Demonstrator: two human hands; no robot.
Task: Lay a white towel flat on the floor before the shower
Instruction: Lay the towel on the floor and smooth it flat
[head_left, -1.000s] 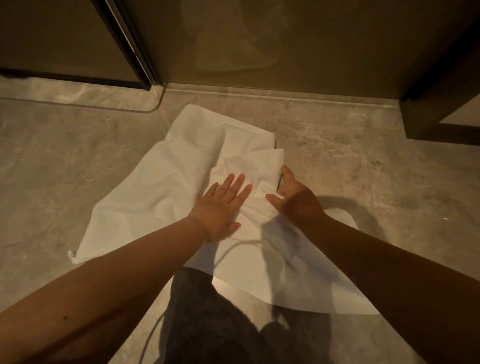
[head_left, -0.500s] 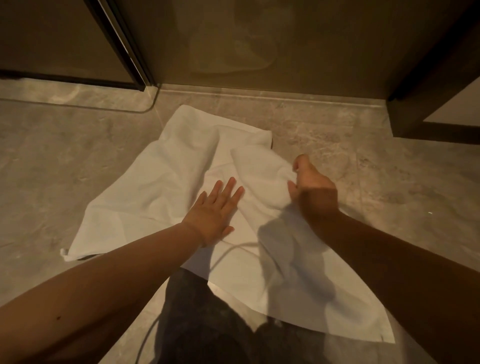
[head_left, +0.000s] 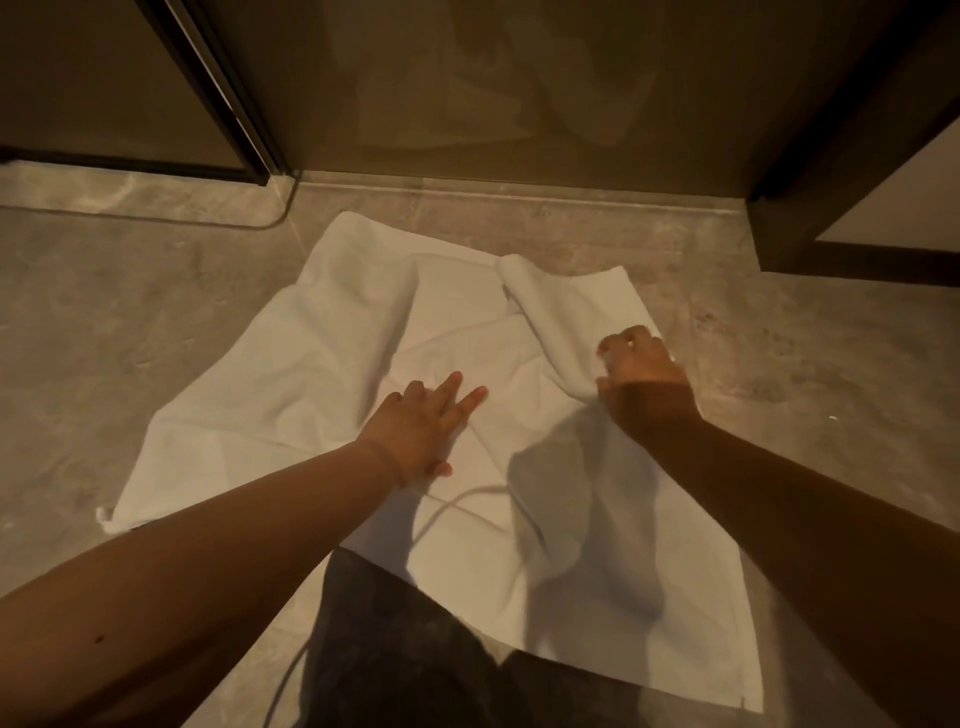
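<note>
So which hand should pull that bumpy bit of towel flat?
The right hand, probably. Its fingers are closed on the rolled fold of the white towel. The left hand lies flat mid-towel, pinning it.

Soft matt cloth towel (head_left: 322, 364) on smooth, faintly glossy stone floor (head_left: 104, 322).

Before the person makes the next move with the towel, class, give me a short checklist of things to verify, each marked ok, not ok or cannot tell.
1. White towel lies on the floor before the shower glass: ok.
2. Left hand flat, pinning the middle: ok.
3. Right hand grips the right edge: ok.
4. Far right part spread flat: not ok, a rolled fold runs there.
5. Left half smooth: not ok, creases show.
6. Near edge flat: cannot tell, the person's dark clothing covers part of it.
</note>
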